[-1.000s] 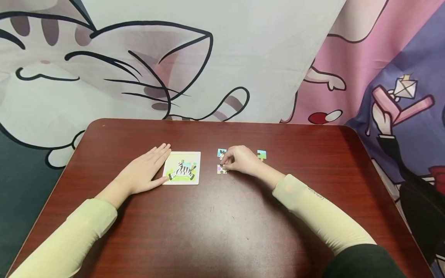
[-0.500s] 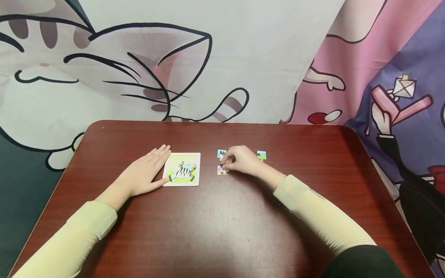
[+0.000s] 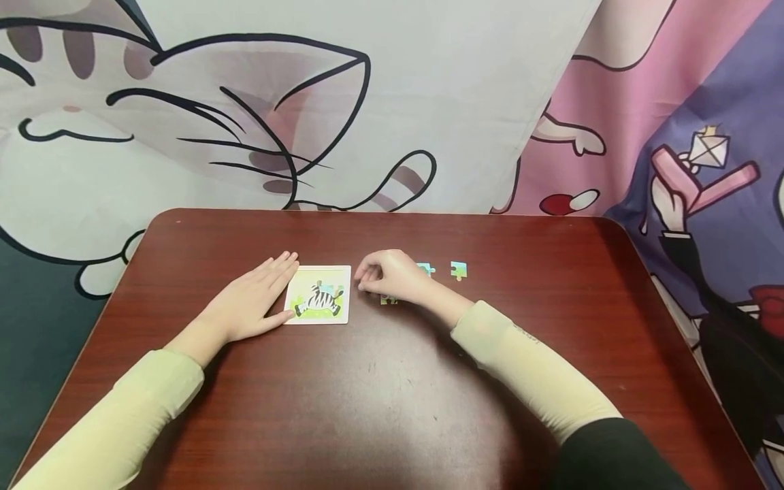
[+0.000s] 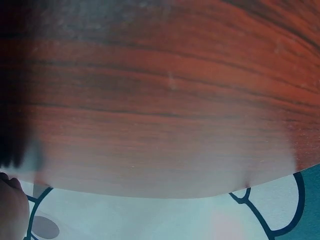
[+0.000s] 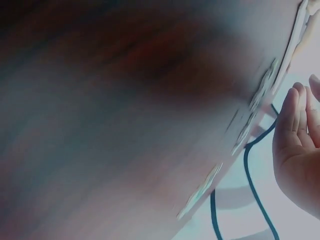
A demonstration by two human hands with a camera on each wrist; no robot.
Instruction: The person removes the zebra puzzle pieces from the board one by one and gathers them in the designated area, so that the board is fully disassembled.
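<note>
My left hand (image 3: 254, 299) lies flat with straight fingers at the left edge of a small white-framed zebra puzzle board (image 3: 318, 320), its thumb touching the lower left corner. Just right of the board, my right hand (image 3: 392, 275) is raised a little, thumb and fingers curled in a pinch; the puzzle piece in it is hidden by the fingers. Part of a flowered puzzle piece (image 3: 388, 300) shows below this hand. The right wrist view has the right hand (image 5: 297, 145) at its right edge, beside the board's thin edge (image 5: 289, 47).
A blue-green puzzle piece (image 3: 425, 268) lies behind the right wrist, and another puzzle piece (image 3: 459, 270) lies farther right. Everything rests on a dark red wooden table (image 3: 367, 408). Behind its far edge hangs a cartoon-cat cloth (image 3: 478, 102).
My right hand has left the spot of the zebra-head piece and moved left toward the board, uncovering the blue-green piece. The left hand has stayed in place on the board's edge.
</note>
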